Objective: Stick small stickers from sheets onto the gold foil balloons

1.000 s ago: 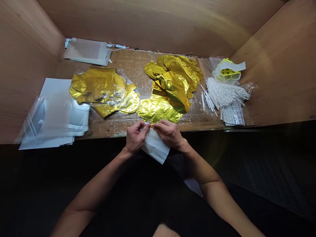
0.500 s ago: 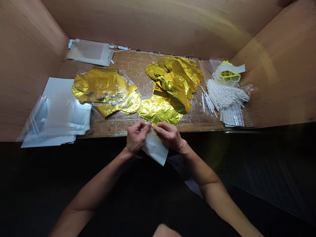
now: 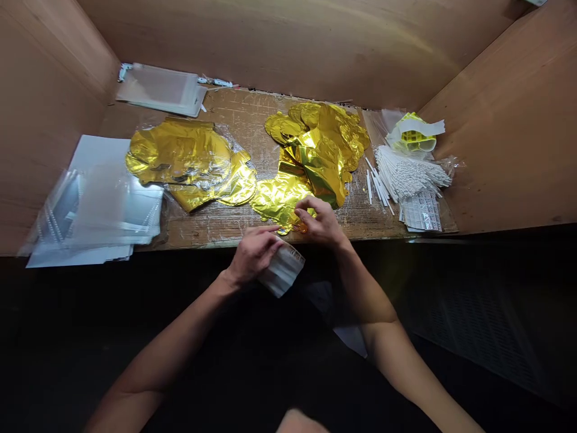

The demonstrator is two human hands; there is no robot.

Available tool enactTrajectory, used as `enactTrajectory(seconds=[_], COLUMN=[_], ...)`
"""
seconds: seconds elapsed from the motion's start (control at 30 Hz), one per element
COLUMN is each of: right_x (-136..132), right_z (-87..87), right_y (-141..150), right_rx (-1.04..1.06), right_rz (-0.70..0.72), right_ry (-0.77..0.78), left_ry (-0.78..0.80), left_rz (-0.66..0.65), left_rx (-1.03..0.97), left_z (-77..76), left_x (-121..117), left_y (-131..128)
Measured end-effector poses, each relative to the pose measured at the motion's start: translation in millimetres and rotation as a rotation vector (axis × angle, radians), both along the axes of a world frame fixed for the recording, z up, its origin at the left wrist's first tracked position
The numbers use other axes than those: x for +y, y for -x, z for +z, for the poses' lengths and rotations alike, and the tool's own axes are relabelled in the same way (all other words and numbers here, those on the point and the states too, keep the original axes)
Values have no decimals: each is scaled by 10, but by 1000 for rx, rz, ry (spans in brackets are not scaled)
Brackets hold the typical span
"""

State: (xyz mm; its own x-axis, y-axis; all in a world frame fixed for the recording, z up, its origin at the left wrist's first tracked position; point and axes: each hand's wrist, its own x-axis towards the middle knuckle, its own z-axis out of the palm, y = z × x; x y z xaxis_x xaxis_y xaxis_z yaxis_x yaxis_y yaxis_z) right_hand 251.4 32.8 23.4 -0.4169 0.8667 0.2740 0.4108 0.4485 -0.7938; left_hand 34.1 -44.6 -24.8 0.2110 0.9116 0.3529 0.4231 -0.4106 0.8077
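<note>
My left hand (image 3: 253,255) is closed on a small white folded packet (image 3: 283,270) just off the front edge of the wooden bench (image 3: 252,129). My right hand (image 3: 318,221) rests on the near edge of a crumpled gold foil sheet (image 3: 282,198), its fingers curled and pinching the foil's lower tip beside a small orange bit. What lies inside the packet is hidden.
A second heap of gold foil (image 3: 327,141) lies behind, another wrapped in clear film (image 3: 189,162) to the left. Clear plastic bags on white sheets (image 3: 99,207) sit far left, more bags (image 3: 160,90) at the back. White sticks (image 3: 408,174) and a yellow roll (image 3: 412,135) lie right. Wooden walls enclose the bench.
My right hand has left the white packet and moved up and right onto the gold foil. My left hand keeps the packet, now lower and turned.
</note>
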Motion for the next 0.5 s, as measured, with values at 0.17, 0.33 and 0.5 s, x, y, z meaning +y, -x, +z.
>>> enactTrajectory(seconds=[0.17, 0.33, 0.5], right_x=[291, 238, 256], right_z=[-126, -217, -225], right_y=[57, 67, -36], right_rx=[-368, -666, -619], right_rz=[156, -102, 103], right_ry=[72, -195, -121], left_ry=[-156, -202, -214], left_rz=[-212, -195, -195], left_rx=[323, 414, 248], left_z=[-176, -241, -221], left_x=[-6, -4, -1], left_y=[-67, -79, -23])
